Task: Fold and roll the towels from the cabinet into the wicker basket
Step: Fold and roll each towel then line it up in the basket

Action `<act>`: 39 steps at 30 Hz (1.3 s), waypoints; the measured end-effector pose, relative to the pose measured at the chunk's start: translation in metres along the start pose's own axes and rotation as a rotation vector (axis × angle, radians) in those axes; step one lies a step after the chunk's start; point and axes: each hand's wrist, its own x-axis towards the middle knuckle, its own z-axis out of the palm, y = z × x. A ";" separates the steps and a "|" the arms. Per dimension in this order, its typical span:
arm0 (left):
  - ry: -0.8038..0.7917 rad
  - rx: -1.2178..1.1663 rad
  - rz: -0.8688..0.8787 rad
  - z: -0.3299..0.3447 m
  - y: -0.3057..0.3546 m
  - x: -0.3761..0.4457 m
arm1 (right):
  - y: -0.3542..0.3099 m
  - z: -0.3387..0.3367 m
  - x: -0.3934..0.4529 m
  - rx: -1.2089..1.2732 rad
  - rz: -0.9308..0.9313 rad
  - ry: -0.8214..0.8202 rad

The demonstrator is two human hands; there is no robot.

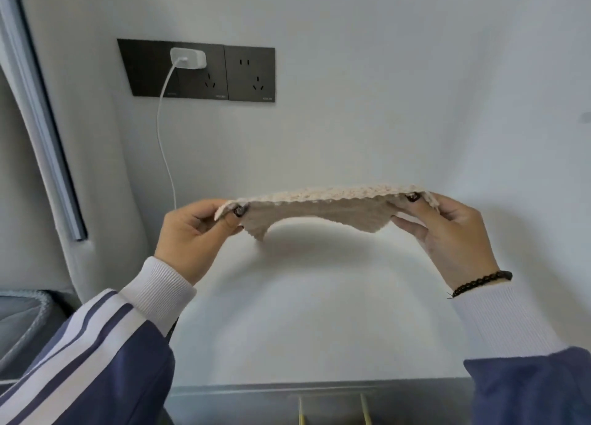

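Folding step in hand: the beige towel (pixel 323 208) is held aloft before the wall, well above the surface below, left hand (pixel 195 236) and right hand (pixel 454 239) each pinching an upper corner, and the next move likely requires bringing those corners together evenly.

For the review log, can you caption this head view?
Both hands, left and right, pinch opposite ends of a beige towel, stretching it level before a white wall.
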 end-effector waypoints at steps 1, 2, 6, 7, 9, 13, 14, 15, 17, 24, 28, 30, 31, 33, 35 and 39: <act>-0.035 0.059 -0.015 -0.005 -0.003 -0.005 | 0.002 -0.007 -0.003 -0.065 0.015 -0.017; -0.081 0.113 -0.027 -0.010 -0.004 -0.011 | 0.002 -0.014 -0.006 -0.149 0.031 -0.058; -0.261 0.247 -0.109 -0.029 -0.001 -0.033 | 0.006 -0.050 -0.023 -0.546 0.211 -0.310; -0.339 0.297 -0.145 -0.033 -0.003 -0.037 | 0.007 -0.056 -0.029 -0.601 0.283 -0.402; -0.501 0.388 -0.238 -0.039 -0.004 -0.047 | 0.009 -0.063 -0.040 -0.696 0.430 -0.580; -0.752 0.434 -0.437 -0.040 -0.007 -0.066 | 0.005 -0.067 -0.054 -0.896 0.597 -0.789; -0.769 0.423 -0.454 -0.039 -0.007 -0.070 | 0.003 -0.067 -0.057 -0.926 0.607 -0.800; -0.756 0.398 -0.465 -0.038 -0.008 -0.073 | 0.003 -0.068 -0.058 -0.943 0.611 -0.800; -0.707 0.351 -0.441 -0.037 -0.007 -0.075 | 0.002 -0.069 -0.060 -0.935 0.602 -0.788; -0.415 0.261 -0.415 -0.037 -0.021 -0.068 | 0.006 -0.062 -0.052 -0.887 0.515 -0.639; -0.290 0.293 -0.429 -0.028 -0.032 -0.058 | 0.022 -0.053 -0.043 -0.858 0.454 -0.489; -0.239 0.317 -0.438 -0.023 -0.041 -0.052 | 0.029 -0.047 -0.039 -0.836 0.398 -0.421; -0.223 0.316 -0.448 -0.020 -0.044 -0.049 | 0.032 -0.043 -0.037 -0.839 0.357 -0.384; -0.214 0.335 -0.461 -0.015 -0.053 -0.043 | 0.040 -0.034 -0.033 -0.824 0.284 -0.319; -0.212 0.384 -0.470 -0.010 -0.063 -0.038 | 0.050 -0.025 -0.029 -0.798 0.263 -0.263; -0.198 0.538 -0.501 -0.001 -0.081 -0.030 | 0.073 -0.015 -0.021 -0.841 0.325 -0.198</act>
